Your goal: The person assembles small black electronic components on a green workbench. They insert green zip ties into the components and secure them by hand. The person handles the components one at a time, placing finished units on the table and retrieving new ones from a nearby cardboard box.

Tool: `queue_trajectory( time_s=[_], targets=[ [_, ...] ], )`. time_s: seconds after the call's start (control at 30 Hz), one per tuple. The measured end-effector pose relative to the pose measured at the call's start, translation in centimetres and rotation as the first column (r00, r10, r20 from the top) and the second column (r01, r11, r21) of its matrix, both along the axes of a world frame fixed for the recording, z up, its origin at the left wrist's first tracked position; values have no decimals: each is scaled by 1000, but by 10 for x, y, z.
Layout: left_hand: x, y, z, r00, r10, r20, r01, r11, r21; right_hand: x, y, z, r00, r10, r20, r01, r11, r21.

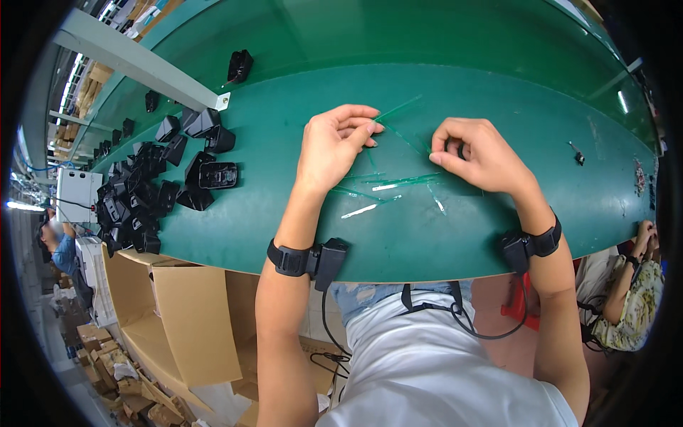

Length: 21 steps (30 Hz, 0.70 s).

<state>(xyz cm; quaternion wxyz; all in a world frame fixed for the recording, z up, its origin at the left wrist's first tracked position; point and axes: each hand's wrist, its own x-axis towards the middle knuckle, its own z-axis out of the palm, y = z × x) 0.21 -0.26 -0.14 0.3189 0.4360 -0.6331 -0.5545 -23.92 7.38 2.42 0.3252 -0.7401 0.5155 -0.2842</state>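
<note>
Pinching thin clear plastic film strips point(398, 181) on the green work surface point(498, 107), both hands down.

Left hand point(333, 146) curled, fingertips point(370, 128) closed together on the end of one clear strip near the middle of the green surface. Right hand point(478, 153) just beside, thumb and forefinger closed on something small and dark; cannot tell what. More clear strips scattered flat between the hands and the near edge. Black strap with a small black box point(313, 260) on each wrist, cables hanging below the near edge. Pile of black moulded plastic housings point(153, 188) heaped toward the left end. Open brown cardboard boxes point(178, 320) below the left near edge. Small dark scrap point(578, 155) lying toward the right end.
</note>
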Motion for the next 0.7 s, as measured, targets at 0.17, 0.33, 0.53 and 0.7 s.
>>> queue_trajectory(
  time_s=[0.17, 0.33, 0.53, 0.7],
  targets=[
    [-10, 6, -8, 999, -54, -6, 54, 998, -14, -1, -7, -24, 932, -239, 272, 199, 966, 167],
    [-16, 14, -4, 995, -57, -85, 64, 994, 89, 3, -11, -32, 871, -329, 365, 253, 937, 239],
    [-14, 13, 0, 994, -73, -79, 83, 989, 124, 4, -10, -29, 869, -331, 369, 244, 933, 264],
    [-13, 12, 0, 996, -66, -59, 73, 991, 116, 2, -11, -33, 880, -297, 370, 221, 947, 235]
  ],
)
